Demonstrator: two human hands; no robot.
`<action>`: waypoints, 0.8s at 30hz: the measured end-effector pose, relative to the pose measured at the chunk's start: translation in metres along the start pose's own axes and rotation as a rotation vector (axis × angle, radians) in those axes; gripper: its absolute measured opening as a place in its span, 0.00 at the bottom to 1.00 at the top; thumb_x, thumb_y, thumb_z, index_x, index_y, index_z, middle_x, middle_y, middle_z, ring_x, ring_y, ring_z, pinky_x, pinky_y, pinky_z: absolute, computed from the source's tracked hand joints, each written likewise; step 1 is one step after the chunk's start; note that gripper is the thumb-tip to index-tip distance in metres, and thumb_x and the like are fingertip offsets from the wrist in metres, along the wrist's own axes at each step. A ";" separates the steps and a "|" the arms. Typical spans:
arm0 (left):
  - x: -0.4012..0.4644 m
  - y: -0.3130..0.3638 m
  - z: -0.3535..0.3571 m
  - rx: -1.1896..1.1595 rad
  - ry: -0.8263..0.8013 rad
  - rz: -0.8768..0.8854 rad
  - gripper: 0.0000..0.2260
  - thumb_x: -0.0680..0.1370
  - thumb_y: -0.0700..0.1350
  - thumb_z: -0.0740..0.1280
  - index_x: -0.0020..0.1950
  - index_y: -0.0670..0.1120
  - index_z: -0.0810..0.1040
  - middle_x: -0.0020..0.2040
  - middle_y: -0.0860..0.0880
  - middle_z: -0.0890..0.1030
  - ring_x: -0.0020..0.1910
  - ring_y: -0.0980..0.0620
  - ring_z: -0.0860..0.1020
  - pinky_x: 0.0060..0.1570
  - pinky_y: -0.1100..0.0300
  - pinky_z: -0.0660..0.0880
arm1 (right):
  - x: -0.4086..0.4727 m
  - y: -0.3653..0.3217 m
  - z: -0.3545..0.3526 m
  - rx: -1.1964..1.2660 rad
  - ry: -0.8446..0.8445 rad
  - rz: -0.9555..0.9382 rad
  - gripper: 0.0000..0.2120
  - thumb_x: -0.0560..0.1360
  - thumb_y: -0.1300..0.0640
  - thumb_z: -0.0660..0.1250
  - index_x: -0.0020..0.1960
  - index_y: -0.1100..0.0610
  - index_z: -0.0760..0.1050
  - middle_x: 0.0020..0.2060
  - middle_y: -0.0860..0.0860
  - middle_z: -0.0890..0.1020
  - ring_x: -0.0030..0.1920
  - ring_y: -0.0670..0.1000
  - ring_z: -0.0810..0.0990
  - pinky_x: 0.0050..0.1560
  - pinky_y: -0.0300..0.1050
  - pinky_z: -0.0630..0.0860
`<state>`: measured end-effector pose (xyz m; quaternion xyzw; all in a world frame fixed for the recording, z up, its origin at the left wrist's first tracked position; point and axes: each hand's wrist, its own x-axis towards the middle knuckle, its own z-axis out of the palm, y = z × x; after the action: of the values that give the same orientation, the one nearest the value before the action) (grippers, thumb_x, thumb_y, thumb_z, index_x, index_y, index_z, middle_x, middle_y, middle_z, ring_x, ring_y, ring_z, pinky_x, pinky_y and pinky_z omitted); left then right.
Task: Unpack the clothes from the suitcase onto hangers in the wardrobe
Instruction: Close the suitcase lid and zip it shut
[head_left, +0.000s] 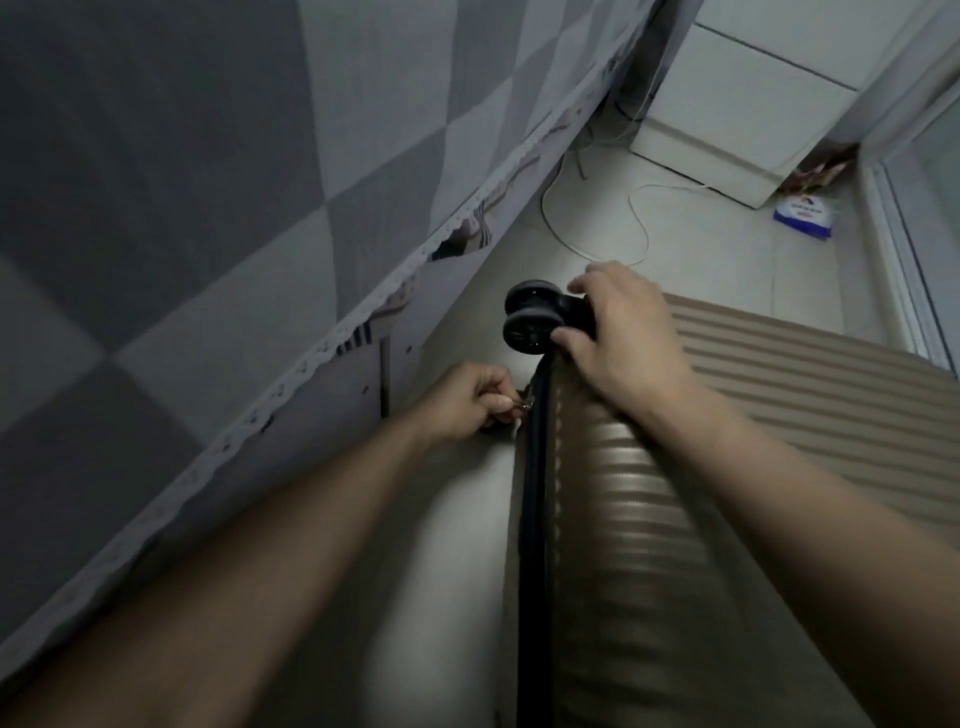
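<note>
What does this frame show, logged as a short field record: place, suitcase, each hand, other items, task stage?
place: floor gap beside a bed with a grey checked cover
suitcase: brown ribbed hard-shell suitcase lying flat, closed, dark zipper band along its side
left hand: left hand pinches the metal zipper pull
right hand: right hand grips the corner by the black twin wheel
other items: white cable on the floor, white cabinet, blue and white packet
task stage: suitcase not yet open; no clothes, hangers or wardrobe in view
</note>
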<state>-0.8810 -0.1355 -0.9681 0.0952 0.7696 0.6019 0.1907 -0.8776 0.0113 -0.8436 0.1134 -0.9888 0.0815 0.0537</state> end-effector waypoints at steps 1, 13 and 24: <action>-0.002 0.001 0.000 0.005 0.014 -0.005 0.15 0.76 0.29 0.60 0.35 0.46 0.73 0.28 0.57 0.79 0.30 0.65 0.75 0.36 0.67 0.71 | -0.023 -0.005 -0.002 0.026 -0.022 -0.063 0.20 0.70 0.51 0.70 0.58 0.59 0.74 0.62 0.57 0.74 0.66 0.59 0.68 0.70 0.56 0.59; -0.045 0.022 0.019 0.114 0.162 -0.057 0.16 0.78 0.29 0.57 0.34 0.45 0.68 0.33 0.48 0.74 0.23 0.64 0.74 0.24 0.75 0.68 | -0.257 -0.029 -0.008 -0.199 -0.093 -0.654 0.25 0.80 0.58 0.48 0.36 0.46 0.80 0.28 0.41 0.78 0.50 0.47 0.82 0.63 0.64 0.60; -0.081 0.024 0.036 0.159 0.169 -0.064 0.16 0.78 0.29 0.57 0.34 0.45 0.68 0.34 0.47 0.75 0.32 0.55 0.75 0.25 0.74 0.68 | -0.257 -0.049 -0.030 -0.287 -0.103 -0.556 0.11 0.62 0.50 0.60 0.35 0.55 0.77 0.27 0.49 0.76 0.33 0.51 0.77 0.60 0.67 0.61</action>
<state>-0.7948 -0.1281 -0.9377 0.0341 0.8308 0.5386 0.1360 -0.6147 0.0245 -0.8391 0.3746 -0.9227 -0.0826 0.0394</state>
